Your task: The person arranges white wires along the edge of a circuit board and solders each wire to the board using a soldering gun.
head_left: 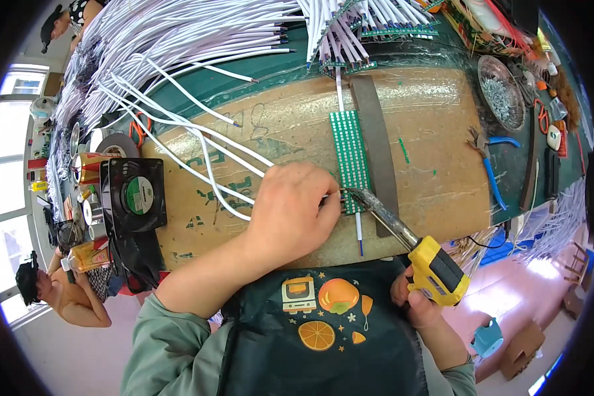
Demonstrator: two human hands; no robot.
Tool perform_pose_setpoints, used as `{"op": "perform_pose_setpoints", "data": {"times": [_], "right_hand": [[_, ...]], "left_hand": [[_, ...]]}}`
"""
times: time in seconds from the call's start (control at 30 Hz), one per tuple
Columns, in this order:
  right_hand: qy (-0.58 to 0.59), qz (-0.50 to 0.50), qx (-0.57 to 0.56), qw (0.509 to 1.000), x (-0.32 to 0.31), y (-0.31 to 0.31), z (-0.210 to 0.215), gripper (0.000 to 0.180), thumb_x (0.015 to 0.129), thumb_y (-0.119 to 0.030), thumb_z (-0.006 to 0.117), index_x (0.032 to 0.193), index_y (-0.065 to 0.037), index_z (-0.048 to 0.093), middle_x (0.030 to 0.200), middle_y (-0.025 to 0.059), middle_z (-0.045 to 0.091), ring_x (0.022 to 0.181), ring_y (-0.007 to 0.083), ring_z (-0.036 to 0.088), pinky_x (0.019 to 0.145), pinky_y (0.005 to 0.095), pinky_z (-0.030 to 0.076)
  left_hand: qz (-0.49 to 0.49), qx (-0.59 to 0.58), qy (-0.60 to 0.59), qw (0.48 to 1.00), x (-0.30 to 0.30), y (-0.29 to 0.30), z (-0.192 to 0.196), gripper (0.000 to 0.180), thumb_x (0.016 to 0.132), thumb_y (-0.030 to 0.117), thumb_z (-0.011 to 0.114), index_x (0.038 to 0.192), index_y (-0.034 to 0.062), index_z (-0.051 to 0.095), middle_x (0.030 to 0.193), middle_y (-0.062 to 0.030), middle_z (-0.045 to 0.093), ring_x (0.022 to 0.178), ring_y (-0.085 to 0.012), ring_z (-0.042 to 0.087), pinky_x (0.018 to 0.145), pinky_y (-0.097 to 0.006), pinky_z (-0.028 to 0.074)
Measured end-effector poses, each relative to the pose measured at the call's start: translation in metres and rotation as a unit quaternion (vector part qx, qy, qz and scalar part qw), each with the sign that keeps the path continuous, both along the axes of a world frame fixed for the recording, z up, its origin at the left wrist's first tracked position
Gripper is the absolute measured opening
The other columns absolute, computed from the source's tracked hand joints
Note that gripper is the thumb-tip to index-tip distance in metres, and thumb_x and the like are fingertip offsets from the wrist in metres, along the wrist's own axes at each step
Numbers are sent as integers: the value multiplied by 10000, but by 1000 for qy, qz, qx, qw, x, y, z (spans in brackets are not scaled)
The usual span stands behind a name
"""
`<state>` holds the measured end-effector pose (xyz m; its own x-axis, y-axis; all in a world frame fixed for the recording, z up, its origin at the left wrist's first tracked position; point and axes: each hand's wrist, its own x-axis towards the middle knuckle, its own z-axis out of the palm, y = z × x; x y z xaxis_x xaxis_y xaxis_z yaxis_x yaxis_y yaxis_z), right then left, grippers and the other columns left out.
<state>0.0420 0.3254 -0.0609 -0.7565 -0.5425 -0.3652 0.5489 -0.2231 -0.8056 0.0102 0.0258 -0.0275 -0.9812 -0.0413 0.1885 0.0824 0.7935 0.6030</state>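
Here a worker solders at a cardboard-covered worktop (442, 119): the left hand (294, 211) is closed on a thin white wire (359, 231), pressing it to the lower end of a green strip circuit board (350, 158), while the right hand (419, 300) grips a yellow-handled soldering iron (409, 247) whose tip meets the same spot. The joint appears under way, and the next move likely calls for a steady wire and a clean lift of the tip. Room is tight: a dark strap (376, 145) lies just beside the board, loose white wires (198, 138) fan out left, blue-handled pliers (490, 162) rest well apart right.
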Motion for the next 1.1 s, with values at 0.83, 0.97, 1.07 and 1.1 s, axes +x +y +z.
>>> {"op": "perform_pose_setpoints", "data": {"times": [0.83,0.97,1.07,1.1], "right_hand": [[15,11,-6,1000,4,2,-2,668,852,-375,768,1344,-34,474,713,45,514,584,169,486,534,308,404],[8,9,-25,1000,3,0,-1,710,850,-379,773,1383,-35,454,701,41,511,576,167,486,529,311,404],[29,12,-14,999,2,0,-1,694,850,-372,773,1370,-37,457,702,42,512,571,166,482,526,312,400],[30,12,-14,999,2,-1,0,694,850,-372,773,1370,-37,457,702,42,512,571,166,482,526,312,400]], "left_hand": [[-13,-37,29,999,1,1,-1,99,759,60,704,815,66,622,778,-83,621,768,-299,608,716,-411,436],[-14,-42,28,999,2,1,0,98,760,63,703,813,65,621,781,-84,622,775,-300,610,719,-414,437],[-16,-41,27,999,2,1,0,95,761,63,701,813,67,622,785,-85,624,778,-301,610,720,-416,437],[-17,-37,27,999,2,1,0,93,761,64,700,814,67,623,787,-86,625,779,-303,610,720,-416,437]]}}
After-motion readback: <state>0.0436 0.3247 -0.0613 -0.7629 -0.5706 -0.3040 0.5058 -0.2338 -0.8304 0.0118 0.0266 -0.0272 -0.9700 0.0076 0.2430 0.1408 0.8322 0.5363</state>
